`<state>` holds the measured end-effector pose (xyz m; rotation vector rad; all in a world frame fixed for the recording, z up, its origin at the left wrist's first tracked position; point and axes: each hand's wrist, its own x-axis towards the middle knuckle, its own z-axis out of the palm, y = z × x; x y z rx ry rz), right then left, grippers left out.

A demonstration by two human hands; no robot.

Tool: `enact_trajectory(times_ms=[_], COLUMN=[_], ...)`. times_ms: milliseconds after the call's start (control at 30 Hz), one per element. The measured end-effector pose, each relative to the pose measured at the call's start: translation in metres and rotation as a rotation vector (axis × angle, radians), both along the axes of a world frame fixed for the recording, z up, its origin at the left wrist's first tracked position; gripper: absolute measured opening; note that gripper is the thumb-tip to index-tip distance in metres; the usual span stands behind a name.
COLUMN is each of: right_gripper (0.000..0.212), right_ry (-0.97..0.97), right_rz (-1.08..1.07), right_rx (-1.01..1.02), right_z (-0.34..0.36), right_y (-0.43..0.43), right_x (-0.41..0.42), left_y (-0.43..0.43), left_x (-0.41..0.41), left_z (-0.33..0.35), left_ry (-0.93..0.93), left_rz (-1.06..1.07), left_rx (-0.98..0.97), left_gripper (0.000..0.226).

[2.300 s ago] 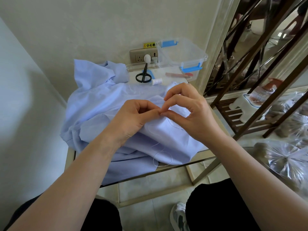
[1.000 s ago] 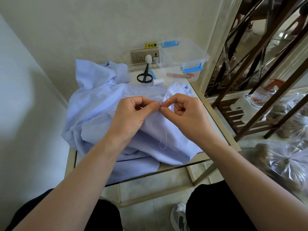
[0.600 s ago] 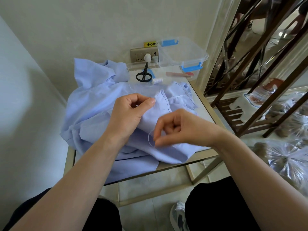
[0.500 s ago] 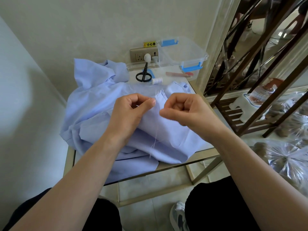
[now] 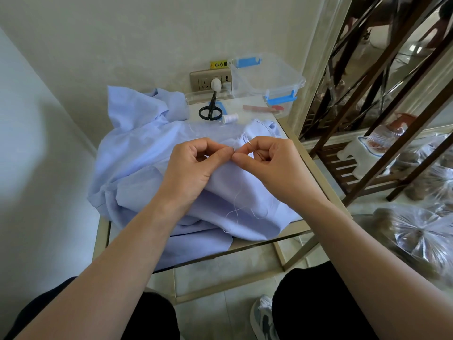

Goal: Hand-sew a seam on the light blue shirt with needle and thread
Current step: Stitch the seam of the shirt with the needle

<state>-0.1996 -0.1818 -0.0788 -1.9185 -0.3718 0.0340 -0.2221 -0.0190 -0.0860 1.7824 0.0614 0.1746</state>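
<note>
The light blue shirt [image 5: 137, 163] lies bunched over a small glass-topped table [image 5: 316, 173]. My left hand [image 5: 193, 168] pinches a raised fold of the shirt between thumb and forefinger. My right hand [image 5: 272, 165] meets it fingertip to fingertip and pinches the thin metal needle [image 5: 246, 145], whose upper end sticks out above the fingers at the fold. White thread [image 5: 241, 207] hangs from the seam in loose loops over the cloth below both hands.
Black scissors [image 5: 210, 110], a white thread spool [image 5: 230, 118] and a red tool [image 5: 263, 108] lie at the table's back. A clear plastic box [image 5: 267, 79] with blue clips stands by the wall socket [image 5: 208, 81]. A dark wooden rack [image 5: 382, 133] stands at the right.
My right hand swung out and down drawing the thread through, then came back up to the fold; it now holds the needle against my left fingertips again. The left hand kept its pinch.
</note>
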Motion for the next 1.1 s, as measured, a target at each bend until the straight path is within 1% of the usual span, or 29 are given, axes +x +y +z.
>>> enact_trajectory(times_ms=[67,100,167,200,233,267,300,400,433,500,667,767,833,900,967,1033,1100], right_gripper=[0.015,0.013,0.008,0.007,0.006,0.009,0.013,0.026,0.027,0.030,0.023,0.019,0.016,0.013,0.013,0.012,0.011], right_ry=[0.030,0.066,0.172,0.214,0.229,0.219,0.190,0.123,0.115,0.102,0.079,0.090,0.129,0.172,0.196,0.188,0.164], right_rz=[0.103,0.226,0.556,0.671,0.703,0.651,0.545,0.195,0.124,0.065,0.025,0.057,0.167,0.329,0.420,0.404,0.324], right_rx=[-0.021,-0.054,-0.171,-0.223,-0.253,-0.258,-0.237,-0.036,0.017,0.034,0.040,0.037,0.014,-0.047,-0.083,-0.091,-0.064], right_z=[0.002,0.005,0.010,0.011,0.011,0.010,0.008,0.002,0.001,-0.001,-0.006,-0.006,-0.003,0.002,0.003,0.002,0.001], right_y=[-0.004,-0.006,-0.010,-0.011,-0.011,-0.010,-0.010,-0.007,-0.006,-0.002,0.003,0.000,-0.004,-0.006,-0.008,-0.010,-0.012], right_x=[0.000,-0.001,-0.007,-0.009,-0.010,-0.009,-0.007,0.000,0.001,0.001,0.003,0.004,0.003,-0.001,-0.003,-0.001,0.003], left_y=[0.001,0.001,0.001,0.002,0.002,0.002,0.002,0.002,0.002,0.002,0.001,0.001,0.002,0.002,0.002,0.002,0.002], left_x=[0.001,0.001,0.002,0.002,0.002,0.002,0.002,0.001,0.001,0.001,0.000,0.000,0.001,0.002,0.001,0.000,0.000], left_z=[0.000,0.000,0.000,-0.001,-0.001,-0.001,-0.001,0.000,0.000,-0.001,-0.001,-0.001,-0.001,0.000,0.000,0.000,0.001], left_ry=[0.003,0.005,0.008,0.006,0.002,-0.003,-0.006,-0.011,-0.012,-0.013,-0.017,-0.004,-0.002,0.001,0.003,0.002,-0.003], left_rz=[0.016,0.027,0.048,0.055,0.057,0.057,0.055,0.032,0.022,0.012,-0.005,-0.010,0.017,0.044,0.048,0.047,0.037], left_rx=[0.005,0.003,-0.006,-0.006,-0.001,0.004,0.006,0.000,0.002,0.004,-0.008,-0.020,-0.023,-0.030,-0.027,-0.016,-0.006], left_gripper=[0.010,0.010,0.010,0.010,0.010,0.010,0.010,0.011,0.010,0.010,0.013,0.011,0.010,0.008,0.008,0.008,0.009])
